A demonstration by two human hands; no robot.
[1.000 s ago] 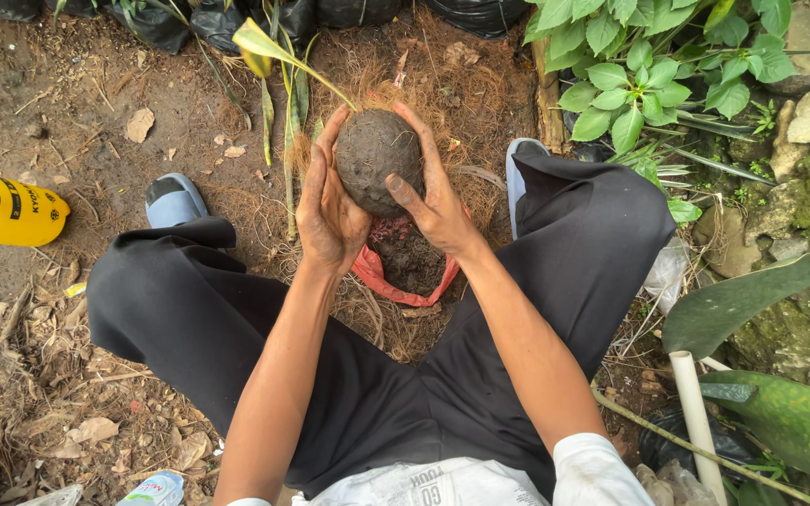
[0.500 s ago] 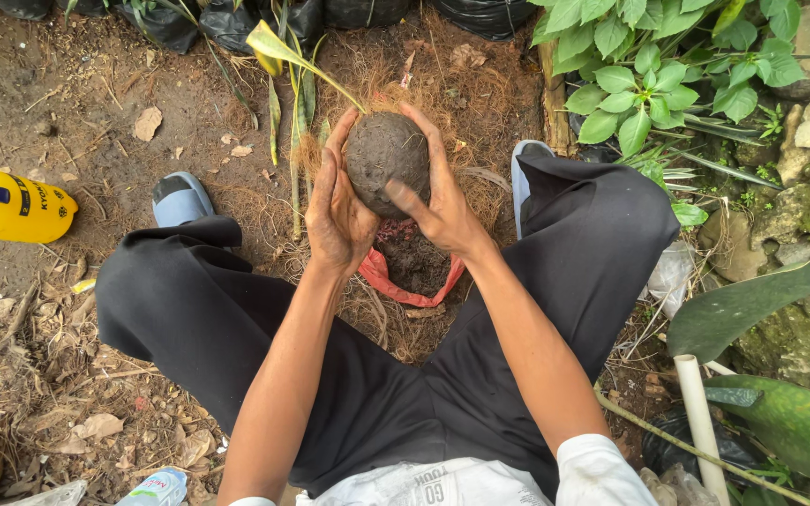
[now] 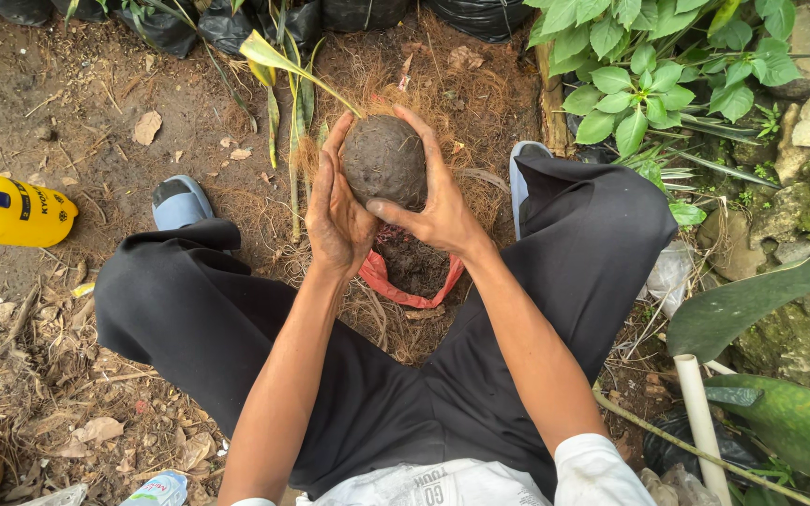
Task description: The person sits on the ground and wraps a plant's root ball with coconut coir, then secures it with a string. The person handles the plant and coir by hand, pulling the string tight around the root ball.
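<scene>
We see both hands cupped around a round ball of dark soil [image 3: 384, 161], held up in front of the squatting person, above the ground between the knees. Left hand [image 3: 337, 214] presses its palm against the ball's left side, fingers extended upward along it. Right hand [image 3: 435, 199] wraps the right side, fingers curled over the top, thumb across the lower front. Both grips closed on the ball, which touches nothing else. A long yellow-green leaf [image 3: 278, 58] sticks out from behind the ball toward upper left. Directly below the ball: red plastic bag [image 3: 405, 289] lying open on the ground, loose dark soil inside. Brown coconut fibre [image 3: 466, 103] spread over the dirt around it. Black trousers, blue sandals [image 3: 178, 201] at both feet. Yellow spray bottle [image 3: 7, 208] lies well apart at far left. Green leafy plant [image 3: 630, 84] at upper right, white pipe [image 3: 700, 422] lower right.
</scene>
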